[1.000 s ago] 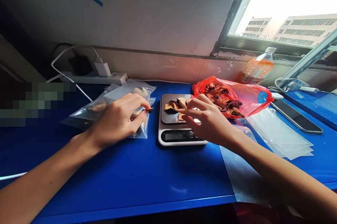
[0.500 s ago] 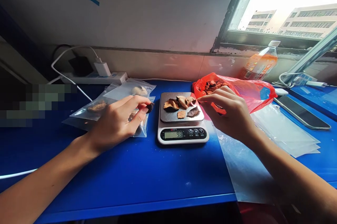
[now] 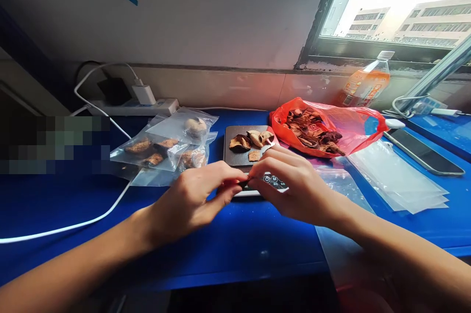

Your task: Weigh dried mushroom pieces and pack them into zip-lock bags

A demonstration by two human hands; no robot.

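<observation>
My left hand (image 3: 196,193) and my right hand (image 3: 294,183) meet over the front of a small kitchen scale (image 3: 238,159). Their thumbs and fingers pinch a small dark dried piece (image 3: 243,183), mostly hidden by the fingertips. On the scale's metal plate lie a dark curled dried slice (image 3: 240,143), paler curled slices (image 3: 258,139) and a small tan square piece (image 3: 253,156). The fingers cover the display and part of the plate's right side. Behind my right hand, an open red plastic bag (image 3: 285,139) holds many brown dried slices (image 3: 305,124).
Clear zip bags (image 3: 165,134) with dried pieces lie left of the scale. Flat clear bags (image 3: 401,175) and a phone (image 3: 427,151) are at right. A drink bottle (image 3: 370,82) leans by the wall. A power strip (image 3: 167,107) and white cable (image 3: 106,215) lie at left.
My left hand has moved right with the dark piece. My right hand has come away from beside the red bag, down and left, and now pinches at that piece too.
</observation>
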